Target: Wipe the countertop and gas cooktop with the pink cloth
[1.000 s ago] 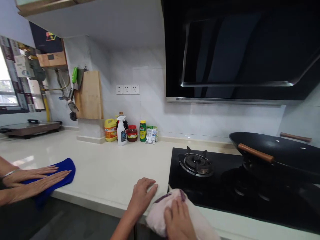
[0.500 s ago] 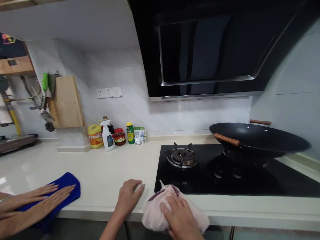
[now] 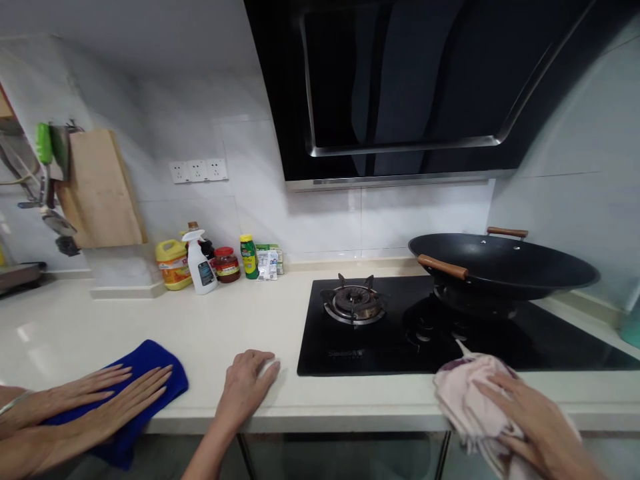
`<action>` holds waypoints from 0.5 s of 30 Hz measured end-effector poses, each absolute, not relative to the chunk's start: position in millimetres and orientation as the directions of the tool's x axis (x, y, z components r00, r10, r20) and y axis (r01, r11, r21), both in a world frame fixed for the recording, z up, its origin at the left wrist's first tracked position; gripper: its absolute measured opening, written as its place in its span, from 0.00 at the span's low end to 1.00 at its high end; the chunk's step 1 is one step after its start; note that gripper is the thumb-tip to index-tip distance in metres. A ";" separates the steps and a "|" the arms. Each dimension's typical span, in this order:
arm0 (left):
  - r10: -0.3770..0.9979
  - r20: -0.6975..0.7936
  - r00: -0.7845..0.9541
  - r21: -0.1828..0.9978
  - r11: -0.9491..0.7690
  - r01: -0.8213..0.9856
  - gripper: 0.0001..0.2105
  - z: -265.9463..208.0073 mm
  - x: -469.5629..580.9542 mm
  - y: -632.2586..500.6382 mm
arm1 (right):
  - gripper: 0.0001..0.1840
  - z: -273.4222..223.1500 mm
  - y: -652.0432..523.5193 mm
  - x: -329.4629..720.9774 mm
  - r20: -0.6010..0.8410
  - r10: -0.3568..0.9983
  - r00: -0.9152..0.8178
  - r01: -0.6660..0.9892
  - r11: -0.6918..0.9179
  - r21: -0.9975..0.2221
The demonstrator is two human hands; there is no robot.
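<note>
My right hand (image 3: 537, 420) is on a bunched pale pink cloth (image 3: 475, 393) at the counter's front edge, below the right part of the black gas stove (image 3: 380, 357). Part of the cloth hangs over the edge, and its tip reaches onto the stove glass. My left hand (image 3: 249, 383) rests on the white countertop (image 3: 200, 327), left of the stove. It holds nothing; its thumb stands apart from its loosely bent fingers. At far left, another person's two hands (image 3: 110, 407) press flat on a blue cloth (image 3: 160, 373).
A large black wok (image 3: 510, 267) sits on the right burner; the left burner (image 3: 355, 303) is bare. A range hood (image 3: 400, 87) hangs above. Along the wall stand a white spray bottle (image 3: 200, 263), a yellow jug (image 3: 173, 263), a red-lidded jar (image 3: 227, 265) and a green bottle (image 3: 249, 257).
My right hand has moved well to the right along the counter edge with the pink cloth. My left hand stays in place on the counter. The view has shifted slightly.
</note>
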State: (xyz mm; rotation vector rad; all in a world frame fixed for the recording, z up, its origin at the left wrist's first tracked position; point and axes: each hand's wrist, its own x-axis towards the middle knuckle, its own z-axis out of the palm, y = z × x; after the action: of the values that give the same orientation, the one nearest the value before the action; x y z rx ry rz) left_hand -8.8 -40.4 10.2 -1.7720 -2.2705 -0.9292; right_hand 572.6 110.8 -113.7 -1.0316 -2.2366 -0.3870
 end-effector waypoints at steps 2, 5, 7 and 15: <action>0.846 0.437 -0.305 0.379 0.134 0.916 0.19 11.0 -8.0 -40.0 | 0.25 -113.9 118.7 591.9 0.652 0.639 -0.409 0.799 0.596 -0.082; 0.851 0.438 -0.291 0.356 0.133 0.925 0.18 9.8 -7.7 -38.8 | 0.24 -102.9 119.9 586.6 0.647 0.710 -0.278 0.840 0.507 -0.195; 0.854 0.438 -0.283 0.336 0.136 0.932 0.18 7.5 -8.1 -37.6 | 0.25 -87.2 113.9 563.6 0.667 0.714 -0.214 0.857 0.465 -0.223; 0.859 0.438 -0.264 0.321 0.125 0.939 0.16 2.4 -10.4 -37.0 | 0.17 -10.4 66.4 389.1 0.577 0.739 -0.346 0.756 0.584 -0.295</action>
State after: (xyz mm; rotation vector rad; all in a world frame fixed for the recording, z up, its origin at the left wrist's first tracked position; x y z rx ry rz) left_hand -10.4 -37.0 2.4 -1.8090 -2.2422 -0.8219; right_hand 389.1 66.4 -10.4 -1.1837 -2.1299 -0.0318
